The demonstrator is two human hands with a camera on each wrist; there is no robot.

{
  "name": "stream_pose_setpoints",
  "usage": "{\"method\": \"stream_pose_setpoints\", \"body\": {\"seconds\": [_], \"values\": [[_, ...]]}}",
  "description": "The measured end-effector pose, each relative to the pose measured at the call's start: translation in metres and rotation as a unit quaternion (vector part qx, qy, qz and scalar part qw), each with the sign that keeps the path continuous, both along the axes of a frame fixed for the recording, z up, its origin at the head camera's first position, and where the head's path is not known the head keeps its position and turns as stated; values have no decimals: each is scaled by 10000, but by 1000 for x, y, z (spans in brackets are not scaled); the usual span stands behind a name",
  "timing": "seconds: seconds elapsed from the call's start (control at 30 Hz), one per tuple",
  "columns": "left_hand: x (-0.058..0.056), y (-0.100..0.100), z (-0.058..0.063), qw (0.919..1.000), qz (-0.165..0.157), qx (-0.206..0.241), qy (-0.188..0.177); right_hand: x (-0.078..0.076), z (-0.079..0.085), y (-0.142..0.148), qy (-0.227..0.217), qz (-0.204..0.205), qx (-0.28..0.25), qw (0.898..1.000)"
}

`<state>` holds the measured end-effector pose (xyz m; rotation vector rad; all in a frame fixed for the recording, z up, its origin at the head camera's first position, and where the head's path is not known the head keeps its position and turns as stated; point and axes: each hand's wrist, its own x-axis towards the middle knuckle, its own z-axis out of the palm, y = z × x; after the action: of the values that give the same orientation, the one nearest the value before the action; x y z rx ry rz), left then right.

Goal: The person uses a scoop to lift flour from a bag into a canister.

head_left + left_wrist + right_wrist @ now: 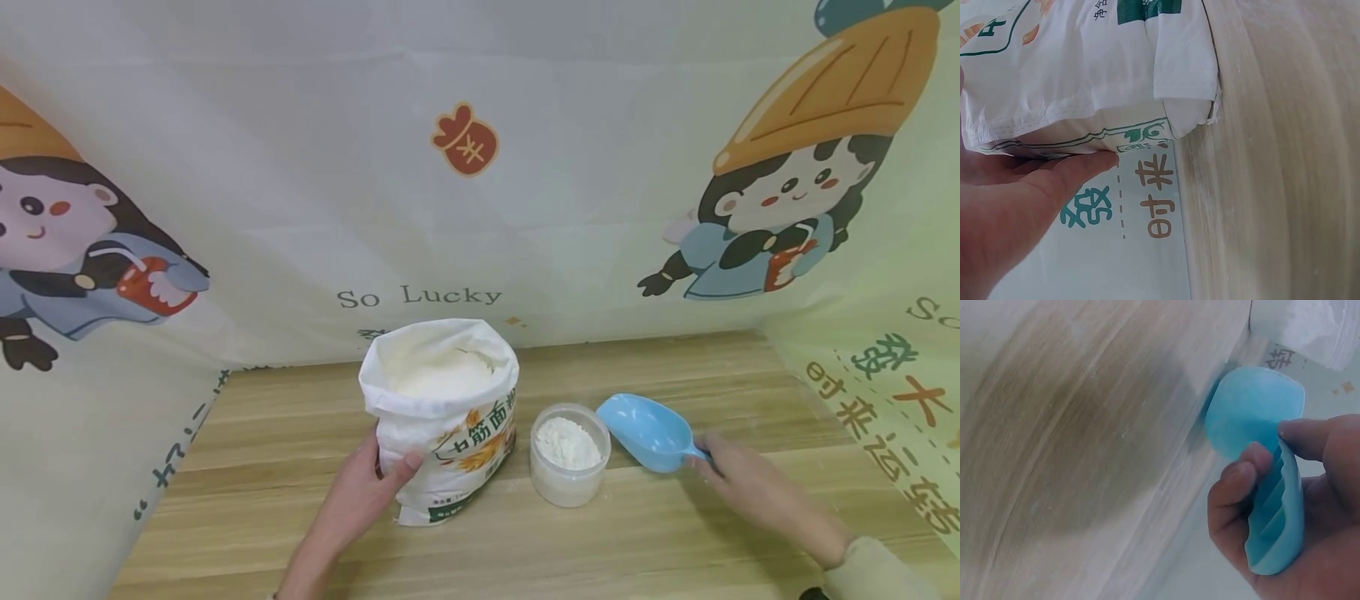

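A white bag of flour (pixel 450 433), its top open and folded out, stands left of centre in the head view. My left hand (pixel 367 487) grips its lower left side, the thumb across the printed front; in the left wrist view, the hand (pixel 1035 194) lies against the lower part of the bag (pixel 1079 75). Right of the bag is a clear round jar (pixel 568 487) heaped with flour (pixel 567 443). My right hand (pixel 757 487) holds a light blue scoop (pixel 651 433) by its handle, its bowl close beside the jar. In the right wrist view, fingers curl around the ribbed handle (pixel 1279 519).
Everything is on a wood-grain tabletop (pixel 300 425). A pale printed cloth (pixel 300 183) with cartoon figures and lettering rises behind the table and along both sides. White specks lie on the wood near the jar.
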<state>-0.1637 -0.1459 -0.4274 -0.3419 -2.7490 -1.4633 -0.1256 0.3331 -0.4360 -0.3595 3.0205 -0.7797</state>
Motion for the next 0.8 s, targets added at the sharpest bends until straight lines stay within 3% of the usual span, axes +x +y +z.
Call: {"method": "stream_pose_setpoints", "body": {"seconds": [0.2, 0.47, 0.6, 0.7, 0.8], "values": [[3, -3, -1, 9999, -111, 61, -50, 2, 2, 0, -162, -202, 191, 9995], [6, -16, -7, 9994, -342, 104, 48, 9, 2, 8, -201, -159, 262, 9993], [10, -28, -6, 9979, -55, -641, 13, 14, 6, 17, -365, -201, 97, 9991], [15, -36, -4, 9914, 231, -1289, -53, 16, 12, 21, -176, -304, 150, 9993], [18, -42, -4, 9847, 388, -1697, 124, 17, 17, 24, 215, -397, 379, 9983]]}}
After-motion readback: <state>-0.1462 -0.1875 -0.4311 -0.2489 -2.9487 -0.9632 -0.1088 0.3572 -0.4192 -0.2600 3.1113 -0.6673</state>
